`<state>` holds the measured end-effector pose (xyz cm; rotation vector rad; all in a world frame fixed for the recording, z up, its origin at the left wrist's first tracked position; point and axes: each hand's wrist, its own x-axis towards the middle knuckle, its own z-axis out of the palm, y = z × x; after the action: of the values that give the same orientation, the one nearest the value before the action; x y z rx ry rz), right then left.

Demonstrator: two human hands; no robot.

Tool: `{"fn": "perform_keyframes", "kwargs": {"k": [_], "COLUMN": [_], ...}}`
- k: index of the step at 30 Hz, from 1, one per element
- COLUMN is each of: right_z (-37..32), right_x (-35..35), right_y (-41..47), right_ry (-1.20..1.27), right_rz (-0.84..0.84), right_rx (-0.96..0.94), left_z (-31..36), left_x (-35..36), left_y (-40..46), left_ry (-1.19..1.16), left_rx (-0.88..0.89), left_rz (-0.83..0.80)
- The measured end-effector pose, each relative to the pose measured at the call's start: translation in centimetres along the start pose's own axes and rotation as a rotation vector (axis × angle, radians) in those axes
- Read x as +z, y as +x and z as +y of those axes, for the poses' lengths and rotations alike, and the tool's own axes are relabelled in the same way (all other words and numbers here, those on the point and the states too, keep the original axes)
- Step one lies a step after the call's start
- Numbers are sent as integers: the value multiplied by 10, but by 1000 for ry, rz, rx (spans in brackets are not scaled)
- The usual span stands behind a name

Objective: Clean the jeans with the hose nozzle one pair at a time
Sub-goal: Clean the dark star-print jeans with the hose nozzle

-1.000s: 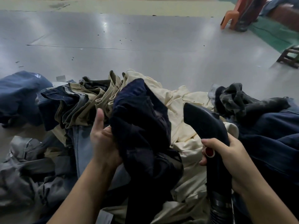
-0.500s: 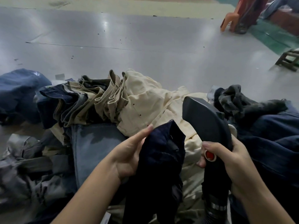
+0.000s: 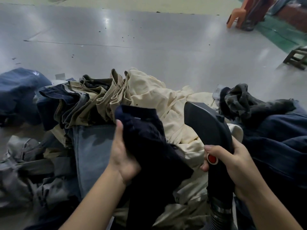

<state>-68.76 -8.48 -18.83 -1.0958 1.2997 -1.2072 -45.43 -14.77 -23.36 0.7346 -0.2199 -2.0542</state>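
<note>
Holding up one dark navy pair (image 3: 149, 146) is the step in hand: the jeans hang bunched from the left hand (image 3: 123, 156), whose thumb presses the near side of the cloth while the fingers are hidden behind it, so it grips the fabric near its upper edge. This pair sits at the middle of the view, raised over the pile, with its lower part trailing down between the two forearms. Just to its right the nozzle (image 3: 209, 127) points up and away, its flat dark head near the navy cloth but not plainly touching it. The right hand (image 3: 232, 166) is wrapped round the nozzle's handle, its thumb beside the red button (image 3: 212, 159); whether the thumb presses the button cannot be told. A ribbed hose (image 3: 219, 211) runs down from the handle. As a judgement, the pair has been singled out and cleaning is about to start or is between passes. The next move calls for bringing the nozzle head against the held cloth and keeping the fabric taut so it does not fold. Around them lie a cream garment (image 3: 157, 100), folded khaki and denim pieces (image 3: 86, 103), and more blue jeans (image 3: 279, 140), all on a grey floor (image 3: 132, 39).
</note>
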Motion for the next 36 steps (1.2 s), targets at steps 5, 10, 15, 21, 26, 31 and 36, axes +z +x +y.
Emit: {"fn": "perform_keyframes", "kwargs": {"k": [5,10,15,21,26,31,36], "right_z": [-2,-13,-23,-20,-10,-3,4], "right_x": [-1,0,6,29,39,32,24], "right_y": [1,-5,-12,-20,-19,-13,1], "right_ry": [-5,13,14,67,71,36,97], "right_rz": [10,11,-65,-202,-251,-206,-111], "right_rx": [14,16,36,129,225,285,319], "left_z": [-12,-12,-15,-21,-39,-39,-40], "left_x": [14,11,16,17,15,16,15], "left_y": [-3,-23,-24,-4,-12,-14,-20], "left_ry": [157,17,-139,57,328,407,475], "left_rx": [-135,46,221,321,359,312,264], "left_rz": [43,-103,-201,49,22,0,61]}}
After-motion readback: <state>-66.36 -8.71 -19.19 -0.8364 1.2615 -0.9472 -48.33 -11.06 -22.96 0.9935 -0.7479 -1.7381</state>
